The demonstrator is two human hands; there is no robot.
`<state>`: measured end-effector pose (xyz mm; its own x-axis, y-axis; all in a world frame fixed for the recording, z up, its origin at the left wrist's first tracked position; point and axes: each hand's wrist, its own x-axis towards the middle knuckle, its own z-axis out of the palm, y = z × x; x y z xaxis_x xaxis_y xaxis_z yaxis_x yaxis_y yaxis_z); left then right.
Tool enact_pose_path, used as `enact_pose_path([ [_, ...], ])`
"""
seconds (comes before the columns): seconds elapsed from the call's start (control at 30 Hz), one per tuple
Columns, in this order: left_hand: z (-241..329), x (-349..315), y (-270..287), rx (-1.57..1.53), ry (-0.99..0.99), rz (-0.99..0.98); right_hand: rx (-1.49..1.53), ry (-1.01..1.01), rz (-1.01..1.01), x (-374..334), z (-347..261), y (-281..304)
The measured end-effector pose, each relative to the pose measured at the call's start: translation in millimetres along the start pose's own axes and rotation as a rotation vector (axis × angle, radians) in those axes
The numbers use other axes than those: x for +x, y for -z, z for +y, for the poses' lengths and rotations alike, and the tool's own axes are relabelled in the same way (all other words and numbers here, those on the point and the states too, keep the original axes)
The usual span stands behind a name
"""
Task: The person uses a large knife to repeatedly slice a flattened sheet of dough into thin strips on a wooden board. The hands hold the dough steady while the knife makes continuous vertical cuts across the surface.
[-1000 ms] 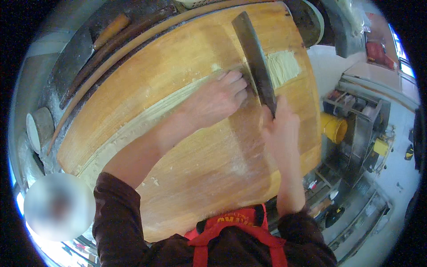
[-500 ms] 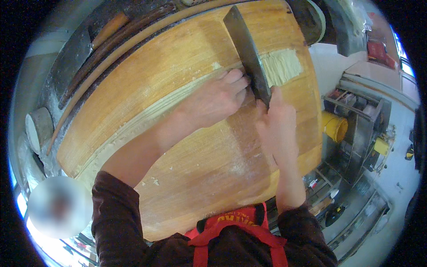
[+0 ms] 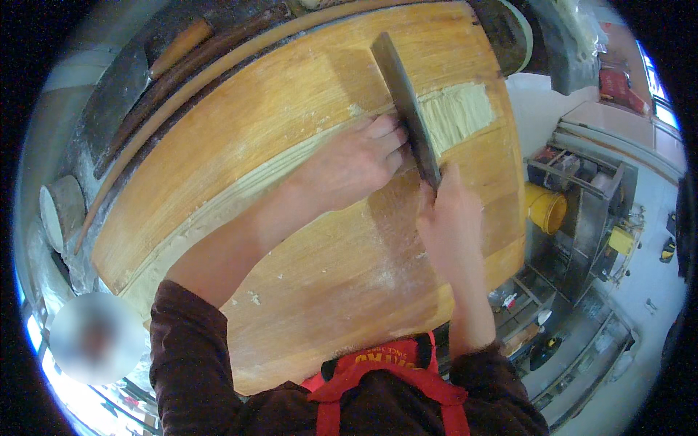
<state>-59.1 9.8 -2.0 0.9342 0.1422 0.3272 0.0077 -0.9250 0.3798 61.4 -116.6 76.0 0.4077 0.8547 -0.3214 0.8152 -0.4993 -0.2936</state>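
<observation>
A long folded sheet of dough (image 3: 240, 178) runs diagonally across a floured wooden board (image 3: 334, 276). My left hand (image 3: 367, 154) lies on its right end, fingers curled and pressed down against the dough, knuckles close beside the blade. In my right hand (image 3: 452, 211) is the handle of a large knife (image 3: 407, 102) with a broad, straight blade, its far end pointing away from me. Immediately right of the blade lies a flat bunch of thin cut noodles (image 3: 459, 114). The blade's lower edge is hidden, so I cannot tell how deep it sits.
Along the board's far left edge lie a long pale rolling pin (image 3: 167, 109), a darker rod (image 3: 138, 120) and a wooden-handled scraper (image 3: 178, 49). Beyond the board's right edge are a yellow bucket (image 3: 545, 207) and metal racks (image 3: 582, 189). Loose flour and dough crumbs dot the board.
The knife and my right hand have shifted a little toward me. My left hand stays almost in place on the dough.
</observation>
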Motion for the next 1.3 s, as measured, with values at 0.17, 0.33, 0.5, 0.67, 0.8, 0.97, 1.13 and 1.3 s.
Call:
enact_pose_path([
  [0.17, 2, 0, 5, 0.013, 0.016, -0.075, 0.097, 0.052, 0.060, 14, 9, -5],
  [0.33, 2, -4, 0, -0.004, 0.022, 0.074, 0.051, 0.067, 0.053, -19, 4, 1],
  [0.5, 0, -4, 0, 0.031, 0.003, 0.027, 0.052, 0.027, -0.024, -23, 8, 2],
  [0.67, 1, -3, 5, -0.011, 0.016, -0.043, 0.067, -0.004, -0.002, 11, 1, -5],
  [0.8, 1, -5, 2, 0.021, 0.012, 0.030, 0.138, 0.052, 0.086, 5, 11, -7],
  [0.97, 0, -8, -2, -0.015, 0.017, 0.064, 0.006, 0.082, 0.042, -25, 6, 0],
  [1.13, 0, -5, 4, 0.029, -0.006, 0.014, -0.006, 0.031, -0.045, -22, 3, 3],
  [1.3, 1, -7, 5, -0.007, 0.019, -0.066, 0.060, 0.013, 0.055, 11, -1, -11],
])
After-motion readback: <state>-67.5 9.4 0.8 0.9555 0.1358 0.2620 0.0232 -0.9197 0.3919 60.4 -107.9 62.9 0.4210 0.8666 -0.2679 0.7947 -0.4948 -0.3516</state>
